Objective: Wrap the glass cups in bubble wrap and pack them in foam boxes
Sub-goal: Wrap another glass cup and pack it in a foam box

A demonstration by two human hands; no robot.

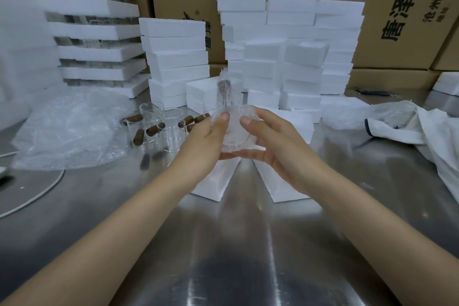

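Observation:
Both hands hold one glass cup covered in bubble wrap, lifted over the steel table. My left hand grips it from the left, thumb on top. My right hand grips it from the right. The cup's brown handle points up and away inside the wrap. Directly below, an open foam box lies in two white halves, the second half to the right. Several bare glass cups with brown handles stand to the left. Loose bubble wrap lies further left.
Stacks of white foam boxes fill the back of the steel table, with brown cartons behind. Foam trays of glassware are stacked at the back left. A white cloth lies at the right, a cable at the left.

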